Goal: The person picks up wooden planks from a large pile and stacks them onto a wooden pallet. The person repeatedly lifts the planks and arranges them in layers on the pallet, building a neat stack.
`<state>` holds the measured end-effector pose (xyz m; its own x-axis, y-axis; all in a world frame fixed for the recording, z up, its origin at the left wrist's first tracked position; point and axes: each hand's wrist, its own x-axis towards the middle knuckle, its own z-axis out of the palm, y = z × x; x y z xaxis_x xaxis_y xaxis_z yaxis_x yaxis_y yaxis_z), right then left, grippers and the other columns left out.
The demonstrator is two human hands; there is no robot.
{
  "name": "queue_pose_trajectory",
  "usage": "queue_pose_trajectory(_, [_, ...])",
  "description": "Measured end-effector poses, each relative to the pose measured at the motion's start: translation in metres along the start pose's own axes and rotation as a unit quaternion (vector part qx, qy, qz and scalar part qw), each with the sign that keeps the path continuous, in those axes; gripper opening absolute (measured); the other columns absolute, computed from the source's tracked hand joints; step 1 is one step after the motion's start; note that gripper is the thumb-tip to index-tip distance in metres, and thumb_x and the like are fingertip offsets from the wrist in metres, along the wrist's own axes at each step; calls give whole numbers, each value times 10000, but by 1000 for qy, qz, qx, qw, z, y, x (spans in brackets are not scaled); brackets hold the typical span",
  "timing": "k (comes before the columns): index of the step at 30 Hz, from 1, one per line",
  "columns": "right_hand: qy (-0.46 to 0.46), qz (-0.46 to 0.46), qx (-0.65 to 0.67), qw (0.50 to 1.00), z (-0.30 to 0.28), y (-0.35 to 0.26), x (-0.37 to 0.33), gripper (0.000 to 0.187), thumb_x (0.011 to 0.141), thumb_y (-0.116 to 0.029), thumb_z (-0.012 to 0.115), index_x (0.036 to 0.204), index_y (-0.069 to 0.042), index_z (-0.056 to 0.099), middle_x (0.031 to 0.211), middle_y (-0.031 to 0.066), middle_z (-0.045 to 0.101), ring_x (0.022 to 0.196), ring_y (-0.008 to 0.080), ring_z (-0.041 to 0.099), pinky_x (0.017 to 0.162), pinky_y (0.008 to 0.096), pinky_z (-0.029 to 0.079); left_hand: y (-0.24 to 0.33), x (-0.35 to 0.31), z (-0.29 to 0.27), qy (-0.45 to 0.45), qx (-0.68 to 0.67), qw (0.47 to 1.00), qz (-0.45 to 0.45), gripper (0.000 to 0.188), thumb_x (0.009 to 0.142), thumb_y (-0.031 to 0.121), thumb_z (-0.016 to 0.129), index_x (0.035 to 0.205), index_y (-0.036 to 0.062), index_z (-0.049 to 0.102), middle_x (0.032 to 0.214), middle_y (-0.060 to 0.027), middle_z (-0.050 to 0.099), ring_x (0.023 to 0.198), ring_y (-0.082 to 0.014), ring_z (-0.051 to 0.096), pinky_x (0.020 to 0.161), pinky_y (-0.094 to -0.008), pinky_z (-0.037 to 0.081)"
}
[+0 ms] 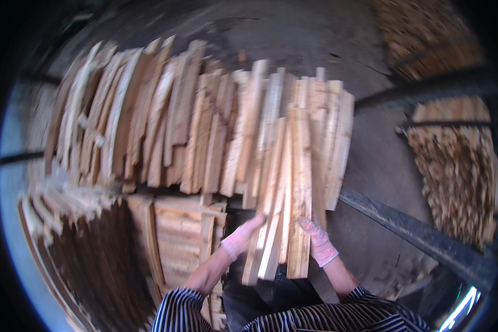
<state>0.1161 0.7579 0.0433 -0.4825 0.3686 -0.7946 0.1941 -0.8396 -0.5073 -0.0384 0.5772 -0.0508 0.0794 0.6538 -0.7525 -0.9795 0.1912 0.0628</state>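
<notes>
Between my two hands is a bundle of several long wooden slats, their near ends pointing toward my body. My left hand, in a pale pink knitted glove, presses against the bundle's left side with its fingers closed round the edge. On the other side my right hand, gloved alike, grips the outer slat, its thumb on top. The far ends of the bundle overlap a wide row of loose wooden slats laid side by side. Fingers under the wood are hidden.
At the lower left stands a stack of boards beside a wooden crate or pallet side. A dark metal beam crosses the right side. Beyond it lie strapped bundles of wood, with dark floor between.
</notes>
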Motion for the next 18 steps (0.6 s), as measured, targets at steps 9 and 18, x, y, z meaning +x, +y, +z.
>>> queue_pose_trajectory(9, [-63,-16,-155,986,25,-76,-67,929,871,-267,779,1595,-62,234,1450,118,507,1297,233,530,1081,380,460,-3,-82,113,-112,-72,991,26,688,845,288,831,1390,-5,529,1235,-111,664,1101,-220,657,982,-371,549])
queue_pose_trajectory(18, [-291,107,-435,845,104,-81,-104,1361,567,-415,979,1588,13,186,1549,170,402,1401,273,427,1171,389,351,-134,-195,135,132,-192,921,311,953,834,186,858,1545,33,243,1318,-105,594,1193,-192,583,1001,-351,514])
